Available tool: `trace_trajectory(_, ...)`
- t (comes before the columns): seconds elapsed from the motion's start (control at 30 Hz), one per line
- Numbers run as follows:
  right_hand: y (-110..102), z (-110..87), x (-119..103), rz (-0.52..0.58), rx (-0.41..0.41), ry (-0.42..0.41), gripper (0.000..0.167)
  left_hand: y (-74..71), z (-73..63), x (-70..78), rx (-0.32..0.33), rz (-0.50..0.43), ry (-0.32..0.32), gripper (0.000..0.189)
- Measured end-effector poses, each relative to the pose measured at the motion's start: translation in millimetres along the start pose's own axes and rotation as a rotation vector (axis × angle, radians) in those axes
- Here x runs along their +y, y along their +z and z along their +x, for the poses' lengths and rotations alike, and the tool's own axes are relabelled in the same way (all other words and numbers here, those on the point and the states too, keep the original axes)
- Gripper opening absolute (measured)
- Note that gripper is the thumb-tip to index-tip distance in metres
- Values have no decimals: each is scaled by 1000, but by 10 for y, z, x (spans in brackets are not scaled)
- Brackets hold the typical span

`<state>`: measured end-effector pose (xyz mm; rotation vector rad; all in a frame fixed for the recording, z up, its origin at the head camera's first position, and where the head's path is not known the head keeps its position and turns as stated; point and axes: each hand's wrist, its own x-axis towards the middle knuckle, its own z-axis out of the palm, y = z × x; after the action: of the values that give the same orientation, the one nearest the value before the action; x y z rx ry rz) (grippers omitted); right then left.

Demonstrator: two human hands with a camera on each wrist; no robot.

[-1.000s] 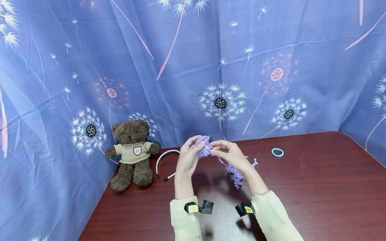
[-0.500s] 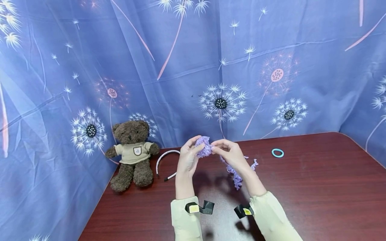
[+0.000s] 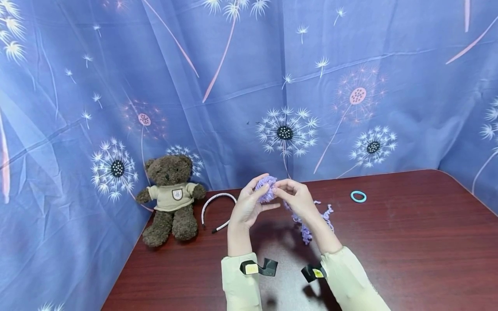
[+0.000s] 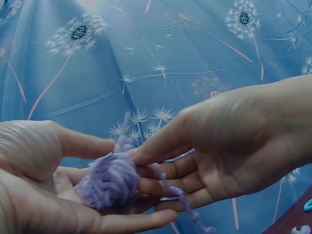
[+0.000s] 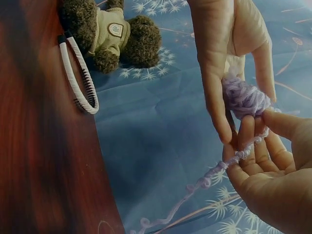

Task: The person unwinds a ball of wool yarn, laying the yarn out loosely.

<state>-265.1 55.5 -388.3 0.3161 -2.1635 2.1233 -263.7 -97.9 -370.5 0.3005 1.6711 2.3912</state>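
A small ball of purple yarn (image 3: 266, 190) is held up above the table between both hands. My left hand (image 3: 246, 208) grips it from the left, thumb across its near side; in the left wrist view one lower finger stretches out straight beneath the ball (image 4: 111, 181). At the ball's right side my right hand (image 3: 298, 199) pinches with thumb and fingertips. A curly strand of yarn (image 5: 207, 178) trails from there across the right fingers. More loose, kinked yarn (image 3: 306, 233) lies on the table behind the right forearm, which partly hides it.
A brown teddy bear (image 3: 171, 198) in a beige shirt sits at the table's left back edge. Beside it lies a white headband (image 3: 212, 198). A turquoise ring (image 3: 358, 197) rests on the dark red table (image 3: 412, 242) at right. Behind hangs a blue dandelion-print curtain (image 3: 241, 129).
My left hand has shifted slightly right with the yarn ball, and one lower finger now extends under it. The right hand stays at the ball's side, its forearm moved slightly left.
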Motion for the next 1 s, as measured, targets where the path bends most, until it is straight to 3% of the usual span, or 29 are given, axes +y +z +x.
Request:
trace_trajectory(0.17, -41, 5, 2, -25, 16, 13, 27, -29, -16, 10, -43, 45, -17, 52)
trace_trajectory(0.4, -114, 31, 15, -2, 10, -1, 30, -70, 3, 2, 72, 33, 39, 51)
trace_trajectory(0.57, -217, 57, 9, 33, 44, 3, 30, -140, -11, 24, 108, 27, 33, 51)
trace_trajectory(0.8, -403, 66, -11, 140, 100, 4, 5, -199, -29, 35, 169, 32, 25, 50)
trace_trajectory(1.0, -615, 67, -16, 228, 164, 21, 9, -235, -37, 38, 203, 18, 42, 47)
